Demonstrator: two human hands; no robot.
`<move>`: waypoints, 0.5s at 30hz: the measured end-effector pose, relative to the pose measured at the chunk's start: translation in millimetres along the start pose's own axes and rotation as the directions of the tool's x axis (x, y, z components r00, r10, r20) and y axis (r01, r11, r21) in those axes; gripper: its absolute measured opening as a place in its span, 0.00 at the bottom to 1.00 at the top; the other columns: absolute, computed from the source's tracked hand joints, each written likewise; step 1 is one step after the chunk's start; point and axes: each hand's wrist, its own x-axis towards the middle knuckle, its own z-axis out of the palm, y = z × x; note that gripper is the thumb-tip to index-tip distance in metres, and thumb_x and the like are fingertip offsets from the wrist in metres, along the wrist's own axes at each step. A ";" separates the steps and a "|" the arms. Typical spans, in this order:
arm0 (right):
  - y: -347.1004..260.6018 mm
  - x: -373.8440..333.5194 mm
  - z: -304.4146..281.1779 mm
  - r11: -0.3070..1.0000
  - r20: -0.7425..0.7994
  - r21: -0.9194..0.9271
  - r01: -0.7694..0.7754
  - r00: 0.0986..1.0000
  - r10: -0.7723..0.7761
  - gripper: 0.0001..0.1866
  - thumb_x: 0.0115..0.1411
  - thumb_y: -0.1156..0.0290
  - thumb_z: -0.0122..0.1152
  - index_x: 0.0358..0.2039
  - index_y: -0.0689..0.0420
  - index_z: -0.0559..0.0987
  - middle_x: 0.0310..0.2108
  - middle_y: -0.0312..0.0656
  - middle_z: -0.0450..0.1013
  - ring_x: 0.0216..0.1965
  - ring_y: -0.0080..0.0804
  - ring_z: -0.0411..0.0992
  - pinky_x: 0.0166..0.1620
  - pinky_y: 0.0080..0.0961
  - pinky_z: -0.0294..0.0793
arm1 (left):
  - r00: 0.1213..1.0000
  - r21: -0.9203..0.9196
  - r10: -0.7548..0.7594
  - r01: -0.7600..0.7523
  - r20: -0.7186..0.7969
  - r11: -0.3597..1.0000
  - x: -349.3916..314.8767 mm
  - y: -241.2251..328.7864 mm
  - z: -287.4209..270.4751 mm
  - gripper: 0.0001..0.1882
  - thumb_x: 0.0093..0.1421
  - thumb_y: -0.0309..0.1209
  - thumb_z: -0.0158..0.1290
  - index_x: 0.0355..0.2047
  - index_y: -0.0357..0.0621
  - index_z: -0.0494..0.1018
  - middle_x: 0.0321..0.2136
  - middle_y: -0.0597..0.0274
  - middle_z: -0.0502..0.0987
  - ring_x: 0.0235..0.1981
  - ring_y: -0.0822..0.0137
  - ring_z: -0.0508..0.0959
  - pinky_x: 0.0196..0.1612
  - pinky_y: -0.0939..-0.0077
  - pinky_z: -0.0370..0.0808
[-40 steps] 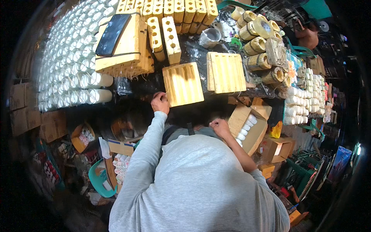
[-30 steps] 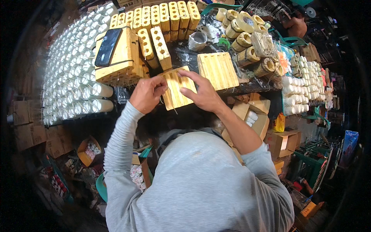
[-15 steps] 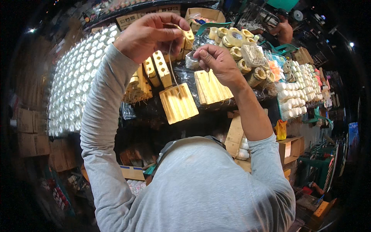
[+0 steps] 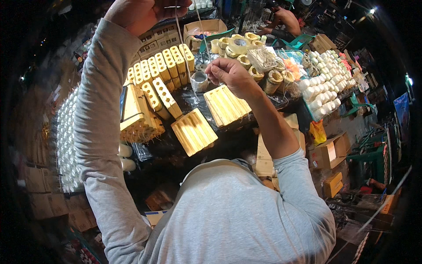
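My left hand (image 4: 143, 15) is raised at the upper edge, partly cut off, with its fingers closed on a thin white string (image 4: 179, 27). One strand hangs from it toward a yellow grooved block (image 4: 194, 132) at the table's near edge. A second strand runs down toward my right hand (image 4: 233, 77), whose thumb and forefinger are pinched together on it. Below that hand lies another yellow grooved block (image 4: 226, 105). A whitish-grey cup-like container (image 4: 199, 82) stands just left of my right fingers.
Yellow blocks with round holes (image 4: 160, 66) stand in a row at the left, near a bundled stack (image 4: 136, 114). Hollow tan cylinders (image 4: 274, 78) and a tape roll (image 4: 239, 44) lie to the right. White spools (image 4: 323, 94) fill the far right. Another person (image 4: 285, 22) sits beyond.
My left hand has risen up and left, drawing the string long. My right hand is slightly lower and to the left. The view has shifted, showing more yellow blocks.
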 end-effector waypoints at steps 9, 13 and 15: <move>11.5 -7.3 9.4 0.961 -0.010 0.254 0.109 0.994 -0.110 0.14 0.77 0.65 0.56 0.42 0.63 0.81 0.50 0.46 0.80 0.47 0.29 0.79 0.58 0.30 0.78 | 0.993 0.010 -0.001 -0.001 0.119 1.000 39.4 4.9 -10.7 0.04 0.69 0.23 0.55 0.41 0.42 0.79 0.34 0.60 0.84 0.36 0.64 0.86 0.42 0.64 0.85; 24.0 -13.0 14.1 0.842 0.087 0.537 0.052 0.989 -0.116 0.13 0.77 0.65 0.55 0.42 0.62 0.80 0.47 0.46 0.80 0.45 0.34 0.79 0.53 0.32 0.78 | 0.999 -0.022 -0.033 0.034 0.042 0.999 48.9 -13.1 -26.7 0.04 0.70 0.24 0.55 0.42 0.42 0.79 0.36 0.58 0.84 0.38 0.61 0.85 0.45 0.62 0.84; 32.1 -16.5 15.5 0.765 0.138 0.637 0.094 0.963 -0.233 0.11 0.76 0.65 0.56 0.42 0.60 0.79 0.44 0.45 0.79 0.43 0.34 0.78 0.50 0.33 0.78 | 1.000 0.003 -0.026 0.026 -0.004 1.000 53.8 -29.9 -36.5 0.04 0.70 0.24 0.55 0.42 0.41 0.79 0.38 0.54 0.83 0.41 0.58 0.85 0.47 0.62 0.83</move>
